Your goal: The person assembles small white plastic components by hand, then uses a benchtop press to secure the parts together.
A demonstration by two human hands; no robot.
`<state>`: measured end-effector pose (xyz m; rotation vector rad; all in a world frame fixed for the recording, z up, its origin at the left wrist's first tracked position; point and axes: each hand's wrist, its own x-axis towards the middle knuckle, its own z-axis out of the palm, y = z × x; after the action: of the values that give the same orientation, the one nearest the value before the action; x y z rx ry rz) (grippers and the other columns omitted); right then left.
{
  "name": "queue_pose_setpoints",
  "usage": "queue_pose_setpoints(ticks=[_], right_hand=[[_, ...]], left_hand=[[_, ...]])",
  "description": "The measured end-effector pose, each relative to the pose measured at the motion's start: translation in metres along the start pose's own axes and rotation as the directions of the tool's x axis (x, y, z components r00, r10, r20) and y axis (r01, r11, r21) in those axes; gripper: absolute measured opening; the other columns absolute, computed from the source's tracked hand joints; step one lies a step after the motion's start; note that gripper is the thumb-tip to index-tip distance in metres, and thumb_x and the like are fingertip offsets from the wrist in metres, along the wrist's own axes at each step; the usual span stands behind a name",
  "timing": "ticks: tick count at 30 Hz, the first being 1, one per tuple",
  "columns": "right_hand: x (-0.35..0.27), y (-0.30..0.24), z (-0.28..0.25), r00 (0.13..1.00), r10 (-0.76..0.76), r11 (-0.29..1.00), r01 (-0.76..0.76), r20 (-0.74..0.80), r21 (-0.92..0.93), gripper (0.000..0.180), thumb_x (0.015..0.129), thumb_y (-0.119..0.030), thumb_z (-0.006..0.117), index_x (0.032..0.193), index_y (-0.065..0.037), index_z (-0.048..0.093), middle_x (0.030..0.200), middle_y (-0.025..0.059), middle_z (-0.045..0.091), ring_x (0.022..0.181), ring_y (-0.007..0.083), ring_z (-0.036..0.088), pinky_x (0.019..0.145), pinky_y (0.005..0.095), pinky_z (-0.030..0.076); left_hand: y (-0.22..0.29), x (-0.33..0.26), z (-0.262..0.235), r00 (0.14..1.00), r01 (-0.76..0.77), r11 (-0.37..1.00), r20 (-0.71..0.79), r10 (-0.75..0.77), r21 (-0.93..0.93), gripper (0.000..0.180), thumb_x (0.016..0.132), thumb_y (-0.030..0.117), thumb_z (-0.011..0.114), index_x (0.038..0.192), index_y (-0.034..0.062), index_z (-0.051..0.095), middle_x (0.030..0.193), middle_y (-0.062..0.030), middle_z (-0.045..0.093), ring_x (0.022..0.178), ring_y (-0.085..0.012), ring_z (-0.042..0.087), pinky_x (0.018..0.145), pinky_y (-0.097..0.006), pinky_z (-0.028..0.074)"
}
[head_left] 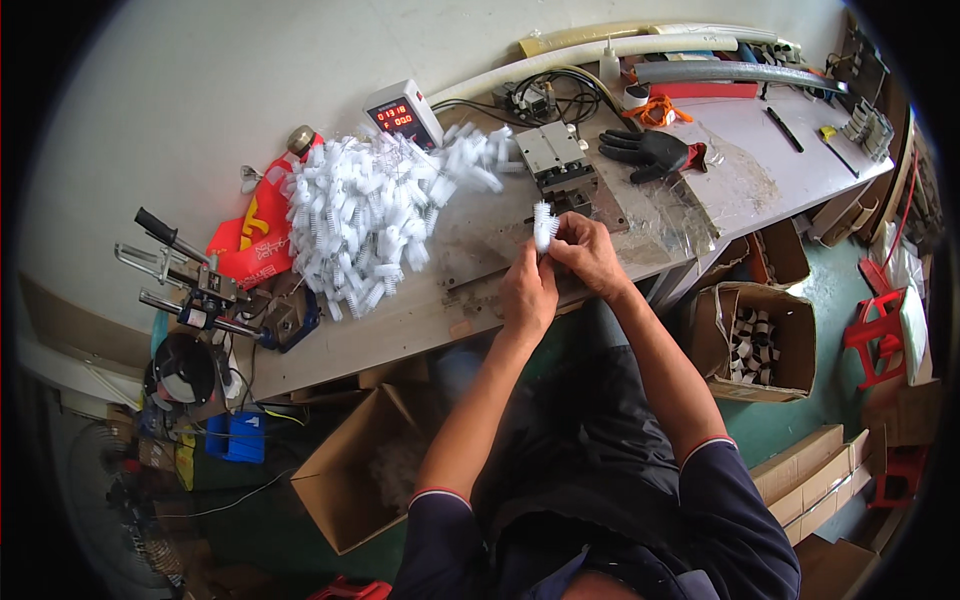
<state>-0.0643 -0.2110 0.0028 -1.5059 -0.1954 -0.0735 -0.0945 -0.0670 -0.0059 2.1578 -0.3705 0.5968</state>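
Note:
My left hand and my right hand meet at the table's front edge. Between their closed fingertips a small white bristle brush stands up, its lower end hidden by the fingers. Just beyond it is a metal fixture with a light-coloured plate on top, bolted to a base. To the left lies a large heap of similar white brushes, with some of them trailing towards the fixture.
A counter box with red digits stands behind the heap. A black glove lies right of the fixture. At the left is a lever clamp press. Cardboard boxes stand below, one open at right, another under the table.

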Motion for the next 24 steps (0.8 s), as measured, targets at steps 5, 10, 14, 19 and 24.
queue_pose_setpoints(ticks=[5,10,14,19,24], right_hand=[[-0.002,-0.002,0.0,0.99,0.044,0.996,-0.033,-0.136,0.077,0.014,0.086,-0.013,0.07,0.088,-0.001,0.063,0.075,0.0013,0.062,0.062,0.0043,0.052,0.054,0.0226,0.042],[-0.008,0.001,-0.001,0.958,0.0,0.985,0.049,-0.287,0.165,0.01,0.093,-0.012,0.064,0.092,-0.003,0.059,0.076,0.0045,0.067,0.058,0.0092,0.057,0.055,0.0237,0.046],[-0.008,0.004,-0.001,0.955,0.007,0.985,0.045,-0.295,0.166,0.012,0.096,-0.014,0.062,0.096,-0.003,0.058,0.077,0.005,0.068,0.06,0.0087,0.058,0.055,0.0235,0.046],[-0.008,-0.002,0.003,0.941,0.003,0.957,0.095,-0.34,0.273,0.014,0.1,-0.014,0.059,0.104,-0.002,0.054,0.076,0.0054,0.067,0.058,0.0099,0.058,0.053,0.0242,0.047],[-0.001,0.007,-0.008,0.874,0.011,0.856,0.243,-0.486,0.457,0.016,0.104,-0.015,0.056,0.109,0.0,0.05,0.082,0.0098,0.065,0.054,0.0115,0.056,0.048,0.0262,0.049]], left_hand=[[0.001,-0.001,0.003,0.999,-0.039,0.999,-0.011,0.039,0.02,0.02,0.099,0.016,0.064,0.113,0.0023,0.061,0.094,-0.0238,0.07,0.087,-0.0463,0.068,0.074,-0.052,0.052],[-0.001,-0.001,0.001,0.999,-0.026,0.999,0.033,0.025,0.038,0.011,0.1,0.012,0.059,0.107,0.0033,0.059,0.095,-0.0195,0.068,0.085,-0.044,0.066,0.073,-0.052,0.051],[0.001,-0.003,0.002,0.999,-0.029,0.999,0.037,0.028,0.016,0.011,0.1,0.012,0.059,0.107,0.0032,0.059,0.095,-0.0195,0.068,0.086,-0.0438,0.066,0.072,-0.052,0.051],[0.007,-0.002,0.01,0.997,-0.039,0.996,-0.064,0.034,-0.08,0.016,0.101,0.015,0.061,0.097,-0.0005,0.061,0.088,-0.0226,0.067,0.079,-0.0441,0.064,0.069,-0.049,0.049],[0.009,0.0,0.021,0.995,0.041,0.977,-0.077,-0.058,-0.208,0.019,0.105,0.016,0.058,0.112,0.0019,0.068,0.086,-0.0106,0.068,0.07,-0.0233,0.063,0.062,-0.038,0.049]])
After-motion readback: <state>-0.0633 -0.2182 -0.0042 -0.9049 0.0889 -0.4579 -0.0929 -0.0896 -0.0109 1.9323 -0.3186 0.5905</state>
